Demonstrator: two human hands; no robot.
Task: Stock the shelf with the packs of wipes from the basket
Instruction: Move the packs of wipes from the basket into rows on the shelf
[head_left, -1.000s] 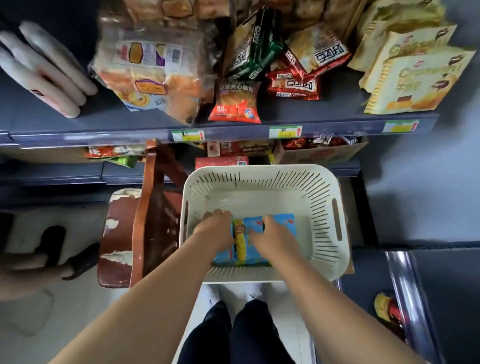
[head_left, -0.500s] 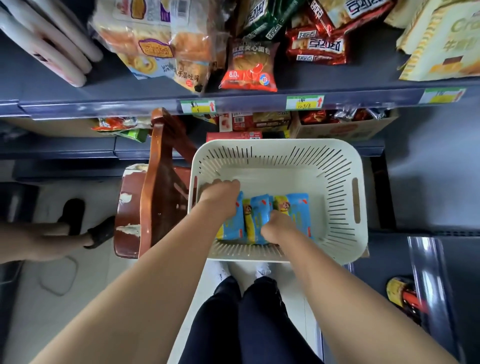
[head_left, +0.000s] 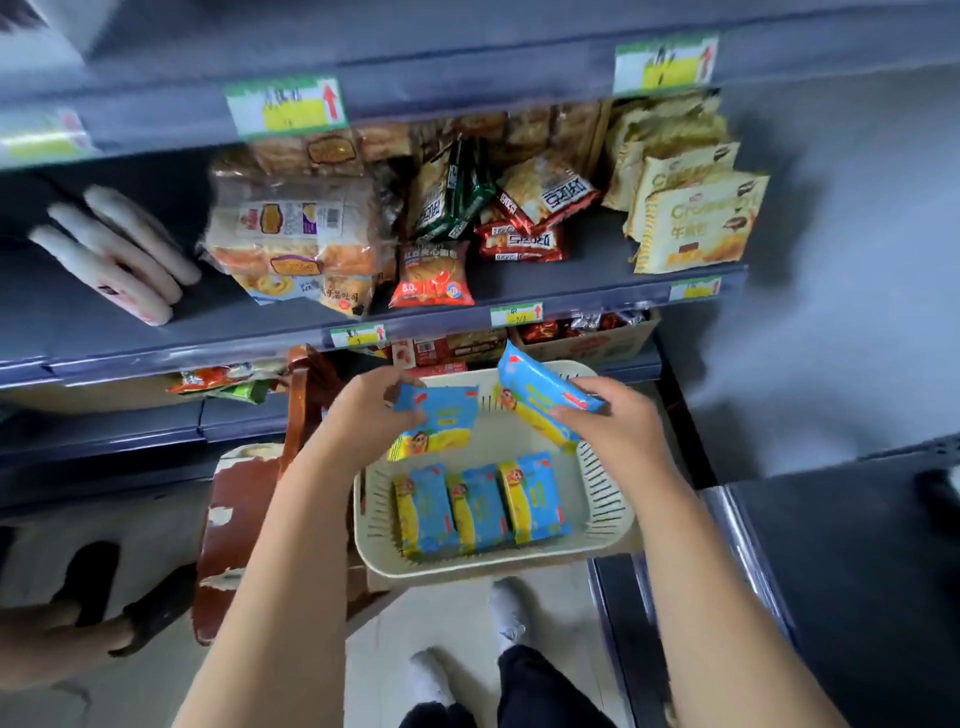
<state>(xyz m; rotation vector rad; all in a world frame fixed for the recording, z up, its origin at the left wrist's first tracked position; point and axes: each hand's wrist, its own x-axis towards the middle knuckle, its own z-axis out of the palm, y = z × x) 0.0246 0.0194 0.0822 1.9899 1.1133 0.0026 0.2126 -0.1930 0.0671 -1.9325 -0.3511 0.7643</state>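
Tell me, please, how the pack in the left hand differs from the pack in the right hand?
The left hand's pack faces the camera flat, its yellow end low; the right hand's pack is tilted, one end raised toward the shelf. The left hand grips its pack's left edge, the right hand its pack's right end. Both are blue-and-yellow wipes, lifted above the basket.

Single head-worn wide-angle view, facing forward and down. Close over basket (shelf just beyond).

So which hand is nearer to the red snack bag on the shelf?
Left. The left hand is below the red snack bag, slightly left of it; the right hand is lower and well to its right.
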